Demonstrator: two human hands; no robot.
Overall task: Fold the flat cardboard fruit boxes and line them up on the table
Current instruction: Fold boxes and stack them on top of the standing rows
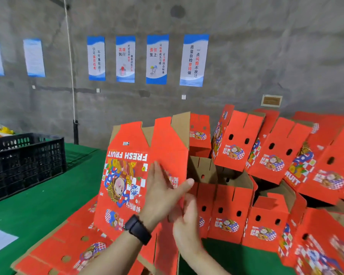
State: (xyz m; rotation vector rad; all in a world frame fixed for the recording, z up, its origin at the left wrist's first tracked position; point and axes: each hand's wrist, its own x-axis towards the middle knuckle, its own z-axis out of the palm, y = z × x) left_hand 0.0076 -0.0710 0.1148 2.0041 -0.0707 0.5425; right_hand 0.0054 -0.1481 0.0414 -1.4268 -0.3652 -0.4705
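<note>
- Red flat blanks (68, 251) lie nearest, below both wrists, on the green table (38, 205).
- Above them the left hand (163, 195) lays straight, close-set fingers flat on the side panel of the half-opened box (127, 175), thumb stuck out. The right hand (187, 221) sits just under that thumb at the box's edge, too blurred to tell whether it pinches.
- The step looks like squaring the sleeve open. Next, the end flaps likely need tucking, which calls for a firm hold on both sides.
- Past the fingertips, folded boxes (226, 211) stand touching, and a leaning heap (276, 151) to the right leaves little room for a row.
- Far left of the fingers sits a black crate (24, 161), and posters (157, 59) hang on the wall behind.
</note>
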